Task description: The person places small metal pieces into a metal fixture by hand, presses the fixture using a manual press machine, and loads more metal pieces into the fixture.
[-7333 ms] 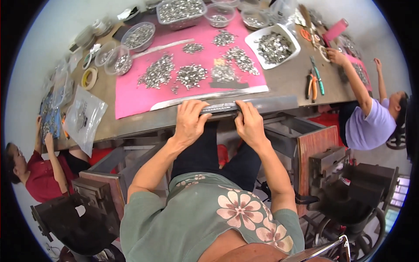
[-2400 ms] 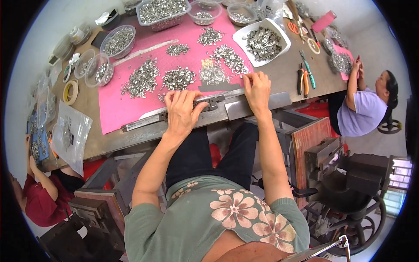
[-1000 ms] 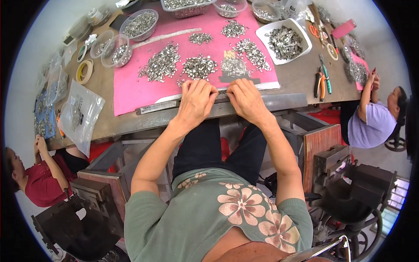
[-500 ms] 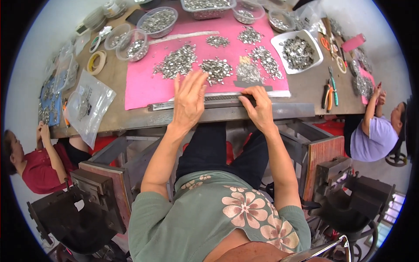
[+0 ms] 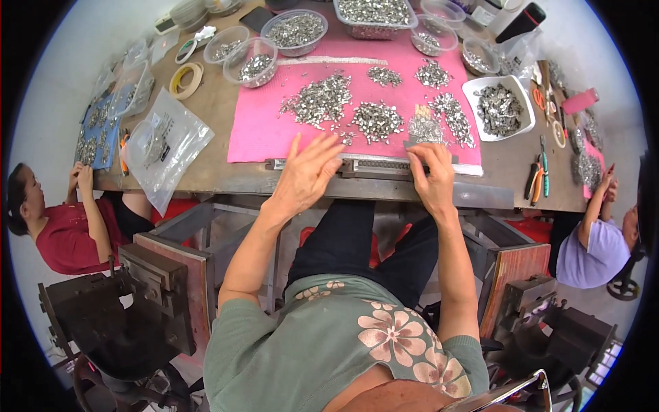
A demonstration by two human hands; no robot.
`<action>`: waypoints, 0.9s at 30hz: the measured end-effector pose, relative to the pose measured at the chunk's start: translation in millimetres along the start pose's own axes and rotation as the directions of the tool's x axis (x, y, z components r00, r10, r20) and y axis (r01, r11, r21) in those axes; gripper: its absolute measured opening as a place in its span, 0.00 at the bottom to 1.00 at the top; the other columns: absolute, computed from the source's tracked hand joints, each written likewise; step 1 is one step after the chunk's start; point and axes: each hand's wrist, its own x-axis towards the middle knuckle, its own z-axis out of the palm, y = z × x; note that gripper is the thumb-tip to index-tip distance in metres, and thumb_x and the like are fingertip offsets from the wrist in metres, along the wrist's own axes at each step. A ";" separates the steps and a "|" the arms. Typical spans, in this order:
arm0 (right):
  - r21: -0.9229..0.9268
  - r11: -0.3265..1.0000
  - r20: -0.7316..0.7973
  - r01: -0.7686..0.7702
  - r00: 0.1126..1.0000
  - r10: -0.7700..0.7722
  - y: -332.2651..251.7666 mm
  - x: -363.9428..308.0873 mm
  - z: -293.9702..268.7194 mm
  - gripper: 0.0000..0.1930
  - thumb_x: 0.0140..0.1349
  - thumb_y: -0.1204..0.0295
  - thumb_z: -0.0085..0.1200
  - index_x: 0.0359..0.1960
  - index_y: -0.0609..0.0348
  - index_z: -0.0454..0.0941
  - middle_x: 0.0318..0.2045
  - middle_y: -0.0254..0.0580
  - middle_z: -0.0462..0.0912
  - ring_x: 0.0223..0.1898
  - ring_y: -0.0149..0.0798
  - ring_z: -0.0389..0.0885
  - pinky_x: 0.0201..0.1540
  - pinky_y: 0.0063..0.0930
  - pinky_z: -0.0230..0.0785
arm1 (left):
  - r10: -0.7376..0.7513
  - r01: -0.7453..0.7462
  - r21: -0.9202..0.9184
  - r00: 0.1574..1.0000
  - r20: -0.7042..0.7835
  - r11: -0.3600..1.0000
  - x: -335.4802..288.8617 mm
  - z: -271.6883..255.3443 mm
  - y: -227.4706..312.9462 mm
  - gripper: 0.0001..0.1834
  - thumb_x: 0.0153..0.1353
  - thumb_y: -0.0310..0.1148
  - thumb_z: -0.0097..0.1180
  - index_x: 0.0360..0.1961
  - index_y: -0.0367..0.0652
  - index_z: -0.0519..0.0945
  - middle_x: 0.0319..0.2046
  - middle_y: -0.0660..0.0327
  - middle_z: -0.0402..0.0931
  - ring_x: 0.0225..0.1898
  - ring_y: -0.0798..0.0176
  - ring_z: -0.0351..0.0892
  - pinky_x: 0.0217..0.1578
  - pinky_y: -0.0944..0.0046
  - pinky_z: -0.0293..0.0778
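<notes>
One long metal bar [image 5: 381,167] lies at the centre of the frame, along the near edge of the pink mat [image 5: 259,134] on the counter [image 5: 218,110]. Left of centre, the left hand [image 5: 305,172] crosses the bar, its grip spread, fingers slanting up and right. At the bar's right part, the right hand [image 5: 432,180] sets thumb and curled fingers; whether that grip pinches anything, I cannot tell. One second ago the fingertips nearly met over the bar; now the hands are well apart, and a toothed stretch shows between them. Since half a second ago the left fingers lean further right. The piles [image 5: 317,99] of metal bits sit further right in the frame than then, as do the white tray [image 5: 524,110] and the orange pliers [image 5: 533,180] at right.
</notes>
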 end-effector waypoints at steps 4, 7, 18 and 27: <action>0.077 0.980 0.142 0.185 0.971 -0.194 -16.3 33.2 30.9 0.09 0.58 0.79 0.63 0.41 0.55 0.86 0.36 0.38 0.81 0.40 0.42 0.78 0.47 0.37 0.66 | -0.146 0.117 -0.123 0.953 -0.264 0.985 11.7 -3.0 -17.2 0.11 0.66 0.35 0.61 0.47 0.45 0.86 0.45 0.57 0.84 0.50 0.53 0.79 0.61 0.42 0.60; 0.090 0.971 0.327 0.220 0.915 -0.237 -30.1 44.2 58.0 0.11 0.57 0.77 0.64 0.41 0.50 0.87 0.33 0.36 0.77 0.39 0.41 0.75 0.46 0.37 0.64 | -0.051 0.105 0.139 0.936 -0.347 0.985 24.4 -3.7 -18.5 0.05 0.61 0.31 0.65 0.39 0.47 0.85 0.33 0.64 0.81 0.39 0.60 0.75 0.52 0.50 0.61; -0.035 0.982 0.363 0.187 0.918 -0.162 -16.7 54.3 52.1 0.05 0.59 0.74 0.63 0.36 0.51 0.85 0.31 0.36 0.75 0.38 0.42 0.75 0.44 0.38 0.64 | 0.001 0.050 0.203 0.970 -0.244 0.978 36.3 -8.8 -31.7 0.06 0.59 0.34 0.68 0.37 0.50 0.85 0.31 0.69 0.78 0.39 0.63 0.75 0.53 0.53 0.57; 0.005 0.976 0.279 0.219 0.937 -0.212 -27.4 55.7 93.0 0.03 0.59 0.74 0.62 0.34 0.56 0.82 0.32 0.40 0.76 0.40 0.44 0.76 0.46 0.38 0.63 | 0.151 -0.052 0.419 0.967 -0.207 0.907 45.9 -2.1 -39.4 0.04 0.62 0.33 0.65 0.36 0.49 0.83 0.34 0.68 0.76 0.42 0.60 0.73 0.53 0.49 0.58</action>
